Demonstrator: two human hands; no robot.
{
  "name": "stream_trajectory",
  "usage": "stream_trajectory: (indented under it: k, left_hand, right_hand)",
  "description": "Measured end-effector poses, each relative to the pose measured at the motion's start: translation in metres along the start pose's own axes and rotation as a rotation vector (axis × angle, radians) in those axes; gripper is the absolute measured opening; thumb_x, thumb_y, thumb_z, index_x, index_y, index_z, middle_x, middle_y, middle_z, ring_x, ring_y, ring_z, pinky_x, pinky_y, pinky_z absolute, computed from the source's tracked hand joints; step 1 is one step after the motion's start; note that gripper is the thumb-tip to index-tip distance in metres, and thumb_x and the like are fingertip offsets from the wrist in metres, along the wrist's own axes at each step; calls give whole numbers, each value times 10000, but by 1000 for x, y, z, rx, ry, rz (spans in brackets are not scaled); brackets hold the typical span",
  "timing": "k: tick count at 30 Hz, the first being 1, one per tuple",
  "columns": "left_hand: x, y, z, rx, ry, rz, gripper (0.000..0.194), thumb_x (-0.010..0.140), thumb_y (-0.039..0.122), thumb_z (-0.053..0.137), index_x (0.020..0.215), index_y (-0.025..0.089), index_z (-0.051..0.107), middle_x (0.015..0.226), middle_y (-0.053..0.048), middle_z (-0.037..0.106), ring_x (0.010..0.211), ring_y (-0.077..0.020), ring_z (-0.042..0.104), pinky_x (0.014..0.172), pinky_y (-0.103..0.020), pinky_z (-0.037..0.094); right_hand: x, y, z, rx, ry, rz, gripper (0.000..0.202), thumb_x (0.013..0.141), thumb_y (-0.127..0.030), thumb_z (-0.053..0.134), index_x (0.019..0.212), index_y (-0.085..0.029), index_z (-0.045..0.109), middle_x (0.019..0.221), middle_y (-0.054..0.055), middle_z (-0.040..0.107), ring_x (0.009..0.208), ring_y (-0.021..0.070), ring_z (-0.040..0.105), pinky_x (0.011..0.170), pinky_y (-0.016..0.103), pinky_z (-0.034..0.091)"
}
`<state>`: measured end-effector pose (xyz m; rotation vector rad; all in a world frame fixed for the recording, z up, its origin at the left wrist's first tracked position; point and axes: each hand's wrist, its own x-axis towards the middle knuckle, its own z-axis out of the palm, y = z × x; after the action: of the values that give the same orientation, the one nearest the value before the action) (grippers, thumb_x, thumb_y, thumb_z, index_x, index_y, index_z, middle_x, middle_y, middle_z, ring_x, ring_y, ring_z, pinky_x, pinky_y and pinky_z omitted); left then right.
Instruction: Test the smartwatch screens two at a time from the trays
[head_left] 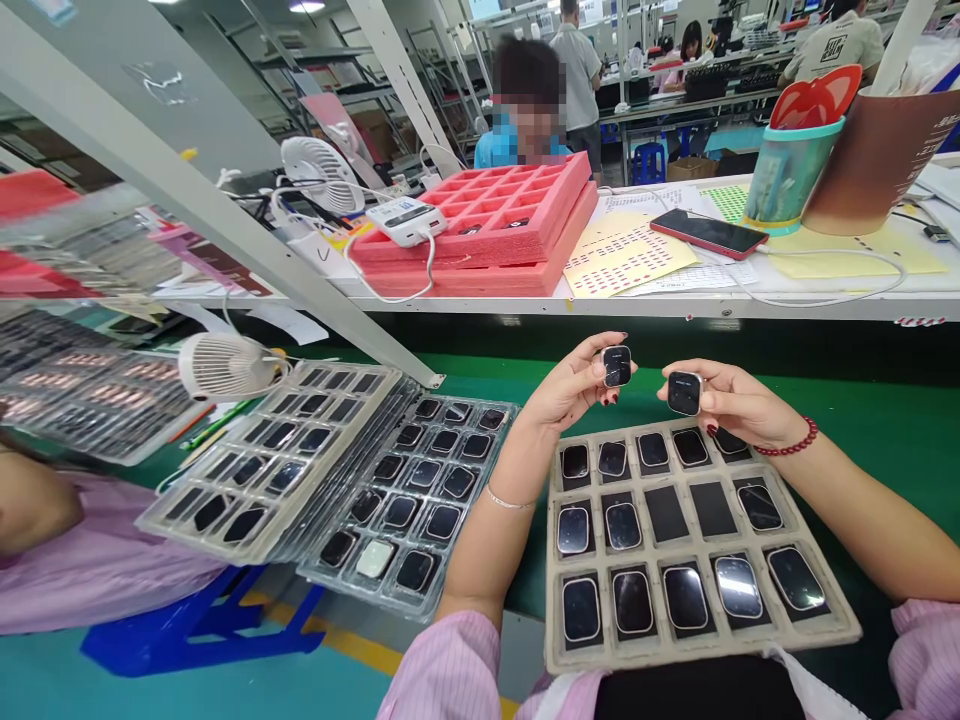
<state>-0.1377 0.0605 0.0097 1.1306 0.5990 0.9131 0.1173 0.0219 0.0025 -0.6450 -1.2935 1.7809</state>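
Observation:
Pinched in my left hand (581, 378) is a smartwatch body (616, 367) with a dark glass face and a light metal rim. My right hand (739, 400) grips a second smartwatch body (685, 393) of the same look, its dark face toward me. Both are raised above the far edge of a beige tray (705, 650) in front of me. Rows of similar watch bodies fill most of that tray's pockets. Two pockets in its middle row hold no watch. My right hand and wrist partly cover the tray's far right corner.
Clear plastic trays (360, 585) and another beige tray (217, 545) of watches lie on the left. A shelf ahead bears red foam trays (480, 275), a phone (709, 235) and a green cup (791, 180). A white fan (225, 367) stands near a slanted post. A co-worker's arm (34, 500) shows at left.

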Motion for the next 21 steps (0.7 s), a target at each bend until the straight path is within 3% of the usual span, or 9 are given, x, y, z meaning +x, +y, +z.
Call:
stream_trajectory:
  k: [14,18,21]
  left_hand:
    - [0,-1,0,-19,-26,8,616,717,415,830,1253,218,599,971,-55,713,602,-72,597,575,-198,484]
    - [0,1,-1,28,-10,-29,589,757,418,794,1268,195,604,1002,-74,719,658,-106,662,599,-211,504]
    - [1,2,-1,105,25,-68,549,805,380,737,1299,191,589,1131,-108,703,814,-166,721,648,-229,529]
  right_hand:
    - [1,2,-3,-7,12,-1,451,784,-308,825,1204,-204,698,1115,102,743,544,61,561,518,202,539]
    - [3,5,-4,17,46,63,490,792,-283,815,1255,-217,670,1190,112,723,737,146,723,607,247,622]
    - [5,8,-2,-62,93,67,487,803,-270,794,1268,-222,657,1230,118,710,854,194,746,633,268,638]
